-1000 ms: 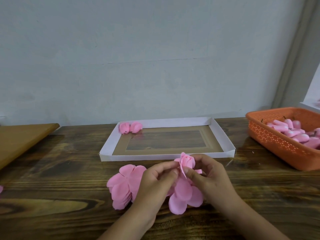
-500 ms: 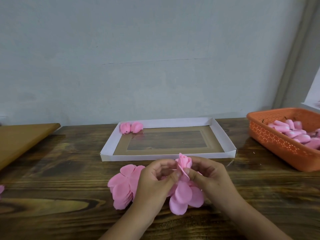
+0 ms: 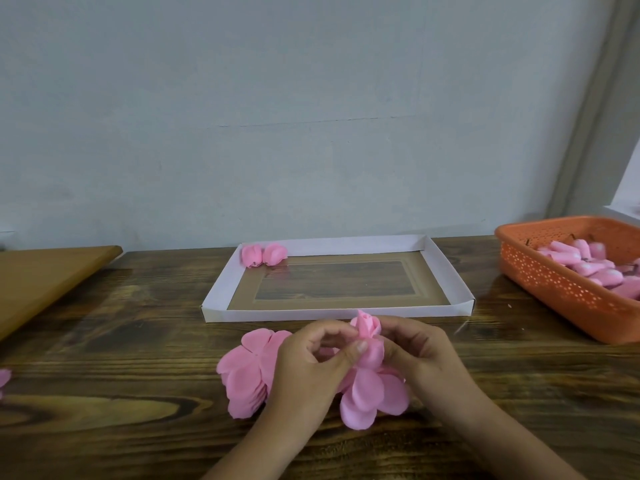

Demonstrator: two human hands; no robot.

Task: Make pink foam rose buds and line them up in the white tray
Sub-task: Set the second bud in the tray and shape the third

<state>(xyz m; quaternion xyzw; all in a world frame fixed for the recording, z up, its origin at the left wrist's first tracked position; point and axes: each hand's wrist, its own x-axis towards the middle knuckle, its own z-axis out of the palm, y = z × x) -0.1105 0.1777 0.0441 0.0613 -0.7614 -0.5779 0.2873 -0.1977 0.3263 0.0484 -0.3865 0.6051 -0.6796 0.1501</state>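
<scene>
Both hands, left [image 3: 304, 372] and right [image 3: 420, 358], pinch a soft pink foam rose bud [image 3: 366, 328] with rounded petals, just before the shallow white cardboard tray [image 3: 446, 263] on the grained wooden worktop [image 3: 138, 341].

You won't find anything to read here, no text, labels, brand marks or numbers show on anything on the table or on the wall behind it.

Left hand [image 3: 308, 368], right hand [image 3: 420, 355] together, fingers curled, pinching.
</scene>
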